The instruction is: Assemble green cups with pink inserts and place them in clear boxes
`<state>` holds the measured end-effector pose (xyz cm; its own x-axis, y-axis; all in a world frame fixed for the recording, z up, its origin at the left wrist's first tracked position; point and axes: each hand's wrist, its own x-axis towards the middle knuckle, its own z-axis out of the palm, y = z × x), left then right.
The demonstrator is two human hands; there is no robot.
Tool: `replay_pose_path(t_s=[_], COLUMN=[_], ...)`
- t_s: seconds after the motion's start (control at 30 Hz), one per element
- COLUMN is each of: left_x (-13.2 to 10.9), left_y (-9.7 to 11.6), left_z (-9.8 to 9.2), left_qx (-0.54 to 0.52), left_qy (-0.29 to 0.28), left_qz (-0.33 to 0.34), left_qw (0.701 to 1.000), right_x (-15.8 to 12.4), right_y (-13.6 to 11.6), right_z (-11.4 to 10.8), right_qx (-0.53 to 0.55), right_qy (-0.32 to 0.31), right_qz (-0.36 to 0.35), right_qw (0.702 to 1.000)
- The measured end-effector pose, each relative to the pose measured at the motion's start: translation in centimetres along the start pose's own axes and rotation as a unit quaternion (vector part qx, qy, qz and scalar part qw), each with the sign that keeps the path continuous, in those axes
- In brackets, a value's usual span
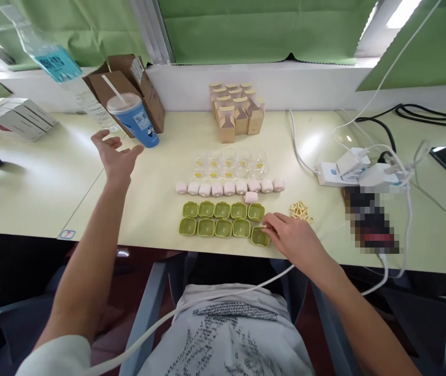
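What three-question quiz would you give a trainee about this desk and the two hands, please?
1. True or false: the left hand holds a pink piece.
2. What does the right hand touch with its fingertips? A) a green tray B) the power strip C) the phone
3. How many pieces lie out of line, just in front of the pink row?

Key
1. False: it is open and empty, beside the blue cup.
2. A.
3. One, the stray piece.
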<state>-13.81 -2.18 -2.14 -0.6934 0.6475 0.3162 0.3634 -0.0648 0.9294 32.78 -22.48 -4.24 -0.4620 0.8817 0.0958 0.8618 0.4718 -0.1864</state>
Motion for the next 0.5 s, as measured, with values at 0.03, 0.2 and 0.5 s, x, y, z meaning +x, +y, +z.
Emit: replay_pose_path(t_s=[0.03, 0.2, 0.5], left_x=[2.1, 7.1, 5.7], left_y=[-0.9, -2.4, 1.9], left_z=[0.9, 4.3, 5.5], left_qx=[0.001, -0.013, 0.032], left_qy=[0.002, -0.064, -0.167], left_qz=[-0.013, -0.008, 0.204], left_qw=[1.000, 0.998, 0.964], right_x=[0.0, -0.1, -0.2], right_y=[0.0, 0.6, 0.8], right_z=[0.5, 2.2, 2.0], right_qx=[-0.006, -0.022, 0.059], right_qy=[0.043, 0.216, 0.210], right_qz=[-0.019, -0.076, -0.060], right_qw=[0.999, 0.973, 0.974])
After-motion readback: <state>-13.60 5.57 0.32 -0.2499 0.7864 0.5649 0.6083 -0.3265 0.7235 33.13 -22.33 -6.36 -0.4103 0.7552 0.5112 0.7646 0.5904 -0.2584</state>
